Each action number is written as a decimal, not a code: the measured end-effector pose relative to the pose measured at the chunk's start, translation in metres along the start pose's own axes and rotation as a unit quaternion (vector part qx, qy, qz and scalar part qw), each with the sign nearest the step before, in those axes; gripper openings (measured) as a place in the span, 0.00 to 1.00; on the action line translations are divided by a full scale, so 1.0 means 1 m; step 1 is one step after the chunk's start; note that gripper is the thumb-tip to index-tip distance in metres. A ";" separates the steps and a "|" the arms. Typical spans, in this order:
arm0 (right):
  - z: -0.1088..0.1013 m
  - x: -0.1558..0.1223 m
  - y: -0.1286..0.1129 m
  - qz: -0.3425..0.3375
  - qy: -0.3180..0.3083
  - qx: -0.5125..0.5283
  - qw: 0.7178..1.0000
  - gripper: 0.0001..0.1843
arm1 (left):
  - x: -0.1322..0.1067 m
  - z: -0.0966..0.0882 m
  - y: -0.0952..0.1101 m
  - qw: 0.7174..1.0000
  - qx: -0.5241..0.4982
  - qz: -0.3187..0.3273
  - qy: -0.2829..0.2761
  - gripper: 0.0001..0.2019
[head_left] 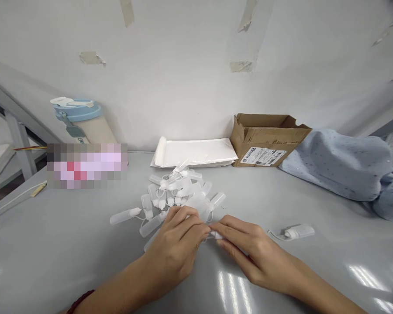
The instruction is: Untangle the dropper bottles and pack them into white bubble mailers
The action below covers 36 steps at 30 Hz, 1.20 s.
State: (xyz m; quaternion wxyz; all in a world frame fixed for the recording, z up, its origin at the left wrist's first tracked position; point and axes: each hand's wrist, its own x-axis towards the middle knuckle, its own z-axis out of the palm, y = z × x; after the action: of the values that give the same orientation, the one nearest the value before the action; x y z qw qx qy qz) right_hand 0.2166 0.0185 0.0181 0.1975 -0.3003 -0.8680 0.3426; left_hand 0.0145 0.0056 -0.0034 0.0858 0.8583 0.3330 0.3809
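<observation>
A small translucent-white plastic bottle (216,235), mostly hidden, sits directly between both hands' fingers, its long axis unclear. The right hand (250,246) pinches it; the left hand (180,244) curls against it, grip uncertain. Glossy grey desk (258,192) meets taped white wall (183,83).

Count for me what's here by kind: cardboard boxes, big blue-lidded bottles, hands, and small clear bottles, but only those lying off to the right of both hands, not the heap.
Cardboard box: 1
Big blue-lidded bottle: 1
Hands, left hand and right hand: 2
Small clear bottle, right of both hands: 1
Total: 5
</observation>
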 end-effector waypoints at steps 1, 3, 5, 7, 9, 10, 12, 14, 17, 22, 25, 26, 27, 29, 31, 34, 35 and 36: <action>0.000 0.000 0.000 -0.001 0.008 0.005 1.000 0.13 | 0.001 -0.001 0.000 1.000 -0.010 -0.010 0.002 0.10; -0.001 0.000 0.000 -0.004 0.024 0.013 1.000 0.14 | 0.003 -0.004 0.001 0.999 -0.029 -0.035 0.006 0.10; -0.001 -0.001 0.000 -0.011 0.035 0.017 0.999 0.16 | 0.004 -0.007 0.000 0.998 -0.039 -0.055 0.009 0.09; -0.002 -0.001 0.000 -0.015 0.044 0.012 0.999 0.16 | 0.005 -0.009 -0.001 0.996 -0.044 -0.073 0.008 0.08; -0.002 -0.001 0.000 -0.015 0.051 0.007 0.999 0.17 | 0.005 -0.010 -0.002 0.995 -0.053 -0.080 0.004 0.07; -0.001 -0.001 0.000 -0.014 0.054 0.004 0.998 0.17 | 0.005 -0.010 -0.002 0.995 -0.058 -0.081 0.002 0.06; -0.001 -0.001 0.000 -0.016 0.057 -0.002 0.998 0.17 | 0.005 -0.009 -0.001 0.995 -0.065 -0.080 0.002 0.07; 0.001 -0.001 0.000 -0.021 0.058 -0.006 0.998 0.17 | 0.005 -0.009 -0.001 0.994 -0.071 -0.079 0.002 0.07; 0.005 -0.002 0.001 -0.031 0.061 -0.022 0.997 0.18 | 0.004 -0.006 0.001 0.994 -0.080 -0.072 0.006 0.08; 0.011 -0.004 0.004 -0.048 0.065 -0.055 0.995 0.17 | 0.001 -0.002 0.003 0.994 -0.084 -0.065 0.008 0.10; 0.012 -0.004 0.004 -0.054 0.063 -0.063 0.995 0.15 | 0.000 -0.001 0.004 0.995 -0.083 -0.061 -0.003 0.11; 0.012 -0.003 0.004 -0.057 0.062 -0.061 0.995 0.15 | 0.000 -0.002 0.004 0.995 -0.081 -0.057 -0.002 0.11; 0.011 -0.003 0.004 -0.060 0.064 -0.059 0.994 0.15 | 0.000 -0.002 0.004 0.996 -0.078 -0.054 0.001 0.11; 0.010 -0.002 0.004 -0.068 0.072 -0.054 0.994 0.16 | 0.002 -0.004 0.003 0.996 -0.070 -0.051 0.003 0.11; 0.008 -0.002 0.004 -0.070 0.083 -0.056 0.992 0.17 | 0.004 -0.006 0.002 0.997 -0.059 -0.050 0.004 0.10; 0.006 -0.001 0.004 -0.072 0.102 -0.075 0.989 0.16 | 0.007 -0.012 -0.001 0.998 -0.044 -0.050 0.023 0.09; 0.006 -0.001 0.004 -0.074 0.108 -0.081 0.988 0.16 | 0.007 -0.013 -0.002 0.997 -0.043 -0.054 0.027 0.09; 0.005 -0.001 0.004 -0.076 0.112 -0.086 0.987 0.16 | 0.008 -0.015 -0.002 0.997 -0.045 -0.057 0.027 0.09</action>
State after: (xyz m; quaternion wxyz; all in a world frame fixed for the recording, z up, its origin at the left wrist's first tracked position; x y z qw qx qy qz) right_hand 0.2163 0.0177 0.0111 0.2927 -0.2860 -0.8868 0.2146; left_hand 0.0066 0.0106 0.0106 0.1369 0.8227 0.3663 0.4126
